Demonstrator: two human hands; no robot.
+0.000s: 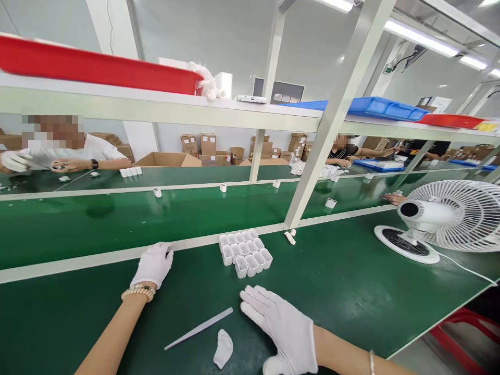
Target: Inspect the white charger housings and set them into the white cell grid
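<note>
My left hand (152, 264), in a white glove with a beaded bracelet at the wrist, rests by the pale rail along the conveyor. Its fingers are foreshortened, with the thumb a little apart, and no object shows in it. On the green bench, my right hand (281, 328), also gloved, lies open with its fingers stretched out and nothing in them. Just beyond its fingertips stands a block of small white open-topped cases (246, 251) in rows. Between my hands are a thin whitish flat stick (199, 328) and a crumpled white piece, perhaps cloth (223, 349).
A white fan (433, 213) stands at the right, its cord trailing over the bench. Small white pieces (289, 237) lie by the shelf post (324, 114). Several white cases (223, 187) sit along the green conveyor (187, 208). Co-workers sit across it. Overhead, a shelf carries a red tray (97, 67).
</note>
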